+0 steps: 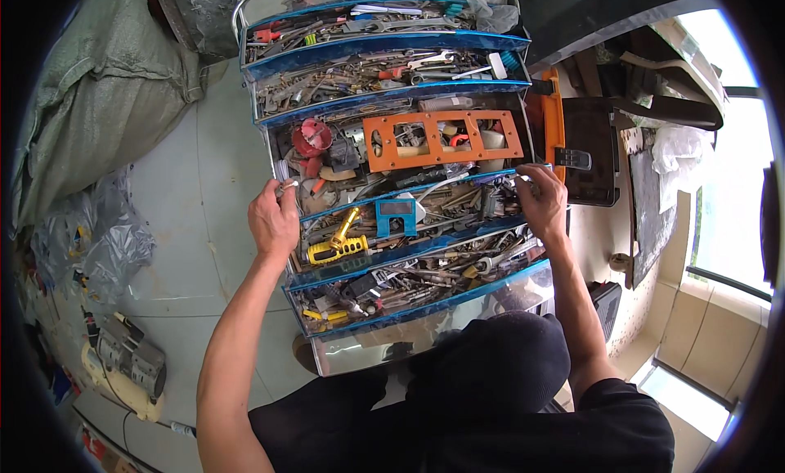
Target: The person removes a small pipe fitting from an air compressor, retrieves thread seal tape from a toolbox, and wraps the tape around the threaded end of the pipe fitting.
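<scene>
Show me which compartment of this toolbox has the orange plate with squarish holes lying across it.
The middle compartment, with two trays beyond it and two more nearer the person. Only it has the orange plate across it.

a workshop, it seems: tiered toolbox (384, 44) crammed with wrenches (490, 263), machine (141, 360) on the tiled floor (176, 252).

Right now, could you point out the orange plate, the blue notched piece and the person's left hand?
Orange plate (432, 140), head view: strip between two cutouts.
Blue notched piece (396, 216), head view: middle, above the notch.
Left hand (274, 220), head view: back of it.
</scene>
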`<state>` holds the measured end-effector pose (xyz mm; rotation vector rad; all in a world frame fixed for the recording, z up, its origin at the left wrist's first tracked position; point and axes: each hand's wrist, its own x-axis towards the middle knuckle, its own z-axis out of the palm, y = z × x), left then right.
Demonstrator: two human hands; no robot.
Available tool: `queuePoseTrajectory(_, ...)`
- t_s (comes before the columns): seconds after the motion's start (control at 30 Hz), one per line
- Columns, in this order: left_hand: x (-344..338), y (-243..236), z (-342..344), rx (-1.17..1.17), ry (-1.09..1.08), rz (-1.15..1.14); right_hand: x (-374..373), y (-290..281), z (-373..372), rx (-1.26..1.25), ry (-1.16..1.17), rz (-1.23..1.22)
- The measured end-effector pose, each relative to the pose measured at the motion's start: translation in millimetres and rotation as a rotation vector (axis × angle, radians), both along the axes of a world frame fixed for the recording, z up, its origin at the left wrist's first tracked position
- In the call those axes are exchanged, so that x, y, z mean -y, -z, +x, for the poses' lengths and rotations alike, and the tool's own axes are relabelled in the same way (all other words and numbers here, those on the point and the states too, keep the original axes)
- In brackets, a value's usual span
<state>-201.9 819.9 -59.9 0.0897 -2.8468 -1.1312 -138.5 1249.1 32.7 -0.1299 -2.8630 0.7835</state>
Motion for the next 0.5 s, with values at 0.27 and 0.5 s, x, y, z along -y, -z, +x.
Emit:
queuePoseTrajectory(0.27,3.3,1.3,-0.2,0.012,0.002,-0.031,18.6,-0.1,43.2,0.071,0.041,-0.092)
queuePoseTrajectory(0.5,6.1,0.4,-0.1,0.033,0.003,-0.045,105.7,-10.9,3.0,0.273,-0.462,-0.205)
